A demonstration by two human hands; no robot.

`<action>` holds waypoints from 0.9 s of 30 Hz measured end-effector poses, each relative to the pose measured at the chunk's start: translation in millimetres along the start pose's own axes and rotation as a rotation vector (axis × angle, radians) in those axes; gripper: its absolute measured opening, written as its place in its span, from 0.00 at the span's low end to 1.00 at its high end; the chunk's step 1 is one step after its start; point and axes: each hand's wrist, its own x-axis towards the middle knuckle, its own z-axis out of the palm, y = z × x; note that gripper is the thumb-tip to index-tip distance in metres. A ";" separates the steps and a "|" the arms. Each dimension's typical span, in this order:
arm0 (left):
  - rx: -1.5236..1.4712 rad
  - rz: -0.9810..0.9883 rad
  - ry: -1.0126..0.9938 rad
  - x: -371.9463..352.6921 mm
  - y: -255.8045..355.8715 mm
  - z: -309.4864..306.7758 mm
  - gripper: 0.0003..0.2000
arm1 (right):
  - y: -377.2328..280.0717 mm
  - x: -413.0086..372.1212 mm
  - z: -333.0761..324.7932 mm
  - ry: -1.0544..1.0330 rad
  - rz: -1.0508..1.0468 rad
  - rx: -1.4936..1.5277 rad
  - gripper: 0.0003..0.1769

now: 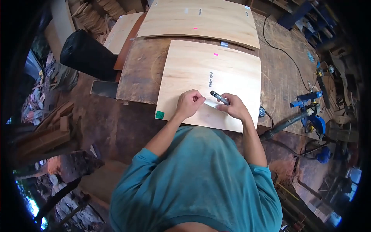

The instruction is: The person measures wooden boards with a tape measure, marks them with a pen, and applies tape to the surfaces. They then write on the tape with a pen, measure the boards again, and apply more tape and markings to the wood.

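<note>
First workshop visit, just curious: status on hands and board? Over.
Left hand: fingers curled, over board. Right hand: gripping marker. Board flat on worn table. Both hands obscure its near side; printed code uncovered.

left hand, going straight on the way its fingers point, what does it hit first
The left hand would probably meet the right hand or its marker first; whether the pale streak between them is a strip or glare is unclear, as is depth.

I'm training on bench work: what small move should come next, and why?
Probably bring the left hand to the dark end of the marker to check for a cap. The right hand grips the marker above the wooden panel, the left is close by, and I can't tell whether it is capped.
</note>
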 end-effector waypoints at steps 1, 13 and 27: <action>0.005 -0.006 0.006 -2.4 -4.4 -6.2 0.09 | -1.9 4.4 5.4 -0.009 0.010 -0.022 0.16; 0.149 -0.173 0.227 8.8 -104.5 -102.7 0.11 | -67.1 93.7 74.5 -0.058 -0.042 -0.551 0.23; 0.484 -0.224 0.218 27.6 -100.1 -125.0 0.13 | -101.3 127.3 100.5 0.026 0.005 -0.690 0.23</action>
